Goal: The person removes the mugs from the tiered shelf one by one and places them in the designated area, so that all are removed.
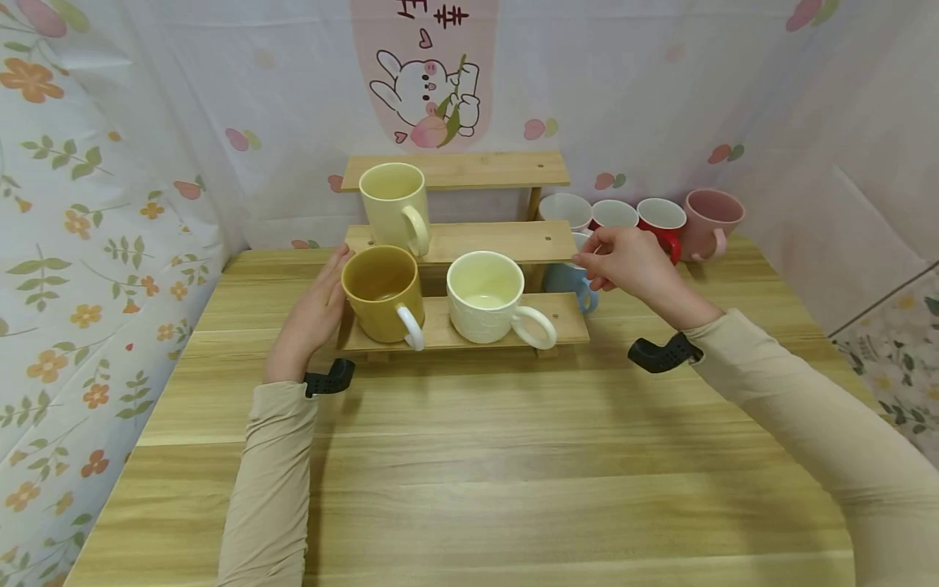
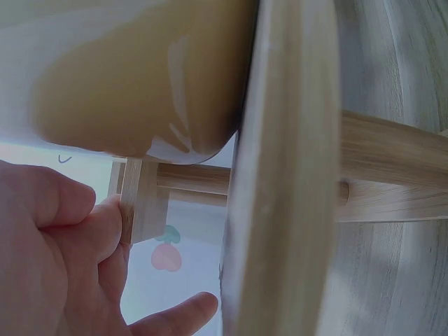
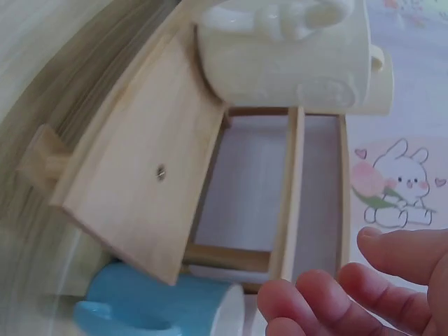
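A three-tier wooden shelf (image 1: pixel 561 328) stands at the table's back. My left hand (image 1: pixel 311 319) touches its left side with the fingers fairly straight; in the left wrist view, fingertips meet the end of a board (image 2: pixel 145 203). Beside that hand, a mustard mug (image 1: pixel 370 306) with a white handle sits on the lowest tier. A cream mug (image 1: pixel 477 314) stands to its right, and a tall pale yellow mug (image 1: pixel 385 216) is on the middle tier. Near the shelf's right end, my right hand (image 1: pixel 632 262) hovers with loosely bent fingers and nothing visible in them. Partly behind it is a blue mug (image 1: pixel 561 279).
Behind the right hand, a pink mug (image 1: pixel 710 224), a red mug (image 1: pixel 663 232) with white inside and other cups line the back right of the table (image 1: pixel 513 465). Patterned cloth (image 1: pixel 645 98) hangs behind the shelf and along both sides.
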Demonstrator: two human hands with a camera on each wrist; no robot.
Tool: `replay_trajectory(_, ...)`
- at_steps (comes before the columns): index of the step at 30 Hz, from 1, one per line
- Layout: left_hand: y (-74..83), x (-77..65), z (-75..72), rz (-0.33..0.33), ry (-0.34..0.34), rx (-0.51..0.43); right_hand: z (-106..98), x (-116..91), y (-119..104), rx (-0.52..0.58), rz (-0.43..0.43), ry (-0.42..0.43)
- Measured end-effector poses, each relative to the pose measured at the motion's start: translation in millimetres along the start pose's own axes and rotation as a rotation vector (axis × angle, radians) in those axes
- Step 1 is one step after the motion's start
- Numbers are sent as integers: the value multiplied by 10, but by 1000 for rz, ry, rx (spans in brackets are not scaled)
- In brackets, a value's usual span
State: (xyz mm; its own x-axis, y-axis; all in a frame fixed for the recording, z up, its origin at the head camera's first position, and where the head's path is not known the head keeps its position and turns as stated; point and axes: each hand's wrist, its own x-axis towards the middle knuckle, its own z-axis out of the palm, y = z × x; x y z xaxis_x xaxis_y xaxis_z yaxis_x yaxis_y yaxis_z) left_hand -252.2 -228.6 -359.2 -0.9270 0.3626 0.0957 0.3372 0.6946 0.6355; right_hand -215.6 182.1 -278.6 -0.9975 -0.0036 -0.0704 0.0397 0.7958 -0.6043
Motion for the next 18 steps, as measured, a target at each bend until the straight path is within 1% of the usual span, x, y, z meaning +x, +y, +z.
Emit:
replay_trajectory(7,-15,7,17,9,-1,7,5,54,-149,7,-18,-38)
replay_trajectory(14,-28,5,21,2,0,-2,31,128,-338,-35,-64,-85)
replay_trajectory(18,-24,-1,14,7,6,-10,49,183,-440,-46,-60,-118)
